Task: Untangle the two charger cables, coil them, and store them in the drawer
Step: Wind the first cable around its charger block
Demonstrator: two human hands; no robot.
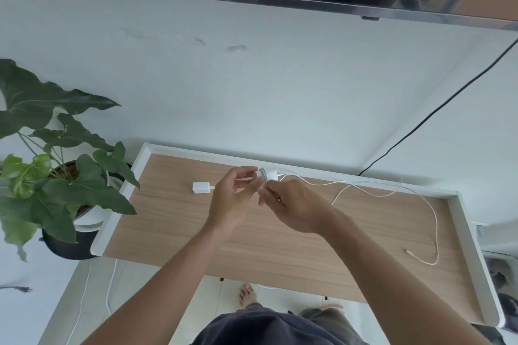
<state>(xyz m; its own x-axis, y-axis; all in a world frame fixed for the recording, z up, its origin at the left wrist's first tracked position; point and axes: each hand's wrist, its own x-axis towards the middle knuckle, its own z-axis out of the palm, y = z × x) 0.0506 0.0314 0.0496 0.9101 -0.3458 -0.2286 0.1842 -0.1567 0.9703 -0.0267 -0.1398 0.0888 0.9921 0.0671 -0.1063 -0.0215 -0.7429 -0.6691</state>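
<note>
Early-to-mid stage by my read: the cables look separated. Left hand [235, 190] pinches a boxy white plastic plug [271, 174] with a few small loops beside it. Right hand [291, 204] has fingers [266, 195] curled on the thin white cable [436, 238], most of which trails slack to the right over the wood-grain worktop [196, 232]. A 2nd white plug [199, 187] lies flat just left of the hands, its lead not visible; no drawer in view, so most coiling + storing is left.

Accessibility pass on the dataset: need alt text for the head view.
The left hand and right hand hold a white charger plug above a wood-topped table; a white cable trails from it across the table to the right. A second white plug lies left of the hands, near a potted plant.
</note>
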